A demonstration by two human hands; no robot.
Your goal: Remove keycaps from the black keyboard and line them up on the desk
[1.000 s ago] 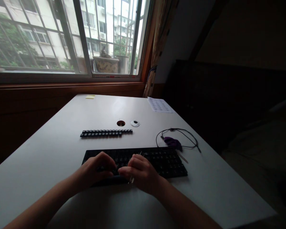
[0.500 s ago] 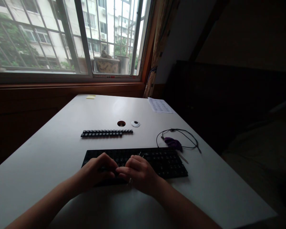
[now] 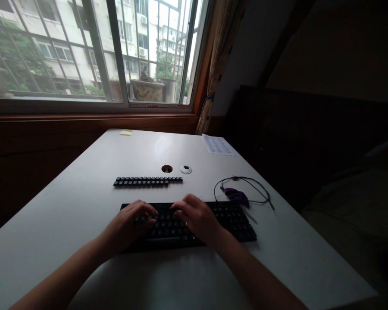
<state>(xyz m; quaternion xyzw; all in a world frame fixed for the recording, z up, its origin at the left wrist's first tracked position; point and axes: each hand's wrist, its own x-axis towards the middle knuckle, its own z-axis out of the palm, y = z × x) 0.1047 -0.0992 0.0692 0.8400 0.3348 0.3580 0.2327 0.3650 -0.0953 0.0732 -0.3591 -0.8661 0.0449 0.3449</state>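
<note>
A black keyboard (image 3: 171,240) lies across the near part of the white table. My left hand (image 3: 129,224) is over its left side, with fingers and thumb curled together. A small thing may be at those fingertips, but it is too dark to make out. My right hand (image 3: 197,217) is above the middle keys, its fingers closed. Only small bright bits show of the thin wire tool in it; the fingers hide the rest. Behind the keyboard, loose black keycaps (image 3: 142,183) stand in two rows.
A coiled black cable (image 3: 257,180) and a purple cloth-like thing (image 3: 236,196) lie at the right, near a thin stick (image 3: 250,216). Farther back are a round table hole (image 3: 167,169), its white cover (image 3: 186,169), printed paper (image 3: 220,145) and yellow notes (image 3: 126,132).
My hands, close together over the keyboard before, have moved apart. The right one has gone up and to the right. The wire ends that stuck out of it are now mostly hidden.
</note>
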